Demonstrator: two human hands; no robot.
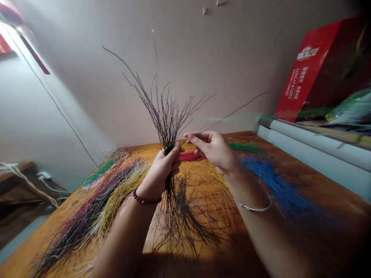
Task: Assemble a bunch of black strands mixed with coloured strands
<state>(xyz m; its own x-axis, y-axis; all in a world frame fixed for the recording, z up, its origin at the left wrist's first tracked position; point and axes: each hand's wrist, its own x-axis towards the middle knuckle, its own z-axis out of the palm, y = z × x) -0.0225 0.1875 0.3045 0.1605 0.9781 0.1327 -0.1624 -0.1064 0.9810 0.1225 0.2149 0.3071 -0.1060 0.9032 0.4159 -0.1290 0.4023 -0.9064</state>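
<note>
- Closing firmly around the middle of a bundle of thin black strands [168, 123], the left hand [164, 170] is fully shut, with the bundle standing nearly upright through the fist, fanning out above it and hanging loosely below.
- Pinching a long single strand [232, 112] between thumb and forefinger, the right hand [211, 148] is nearly closed, lying just right of the bundle and apart from the left hand.
- Slanting toward the upper right of the frame, that single strand is rising away from the fingertips, its near end reaching toward the bundle.
- Circling the left wrist, a dark red beaded bracelet [145, 199] is sitting just below the hand.
- Circling the right forearm, a thin silver bangle [255, 208] is hanging loosely.
- Spreading beneath both hands, loose yellow strands [121, 200] are mingling with dark and red ones at left center.
- Lying beyond the hands, a red tuft [189, 156] and a green tuft [245, 147] are resting on a wooden table [319, 185], with blue strands [278, 185] sprawling at right.
- Leaning at the upper right, a red box [307, 69] is showing white lettering, apparently "LONGAN & LOTUS," beside Chinese characters too small to read.
- Trailing at the far left, white cables [29, 181] are running over a dark wooden surface [17, 181].
</note>
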